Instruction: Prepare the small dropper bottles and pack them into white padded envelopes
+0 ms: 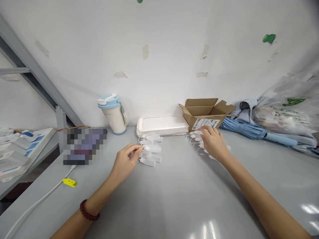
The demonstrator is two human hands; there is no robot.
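Across the grey counter (174, 199), an open brown box (190, 119) stands just beside a flat stack of white packets (164, 125). A pale cup with a blue lid (115, 118) is left of the stack. The left hand (124, 162) has its fingers pinched shut at the string end of a small white tube (152, 148), with more tubes around it. The right hand (215, 144) has bent fingers over the other white tubes (199, 145) by the box; I cannot tell if they grip one. The tubes look light, smooth and a bit slippery, so the string end seems good to pinch. The strings look soft. The box's white label (203, 123) has writing too small to read.
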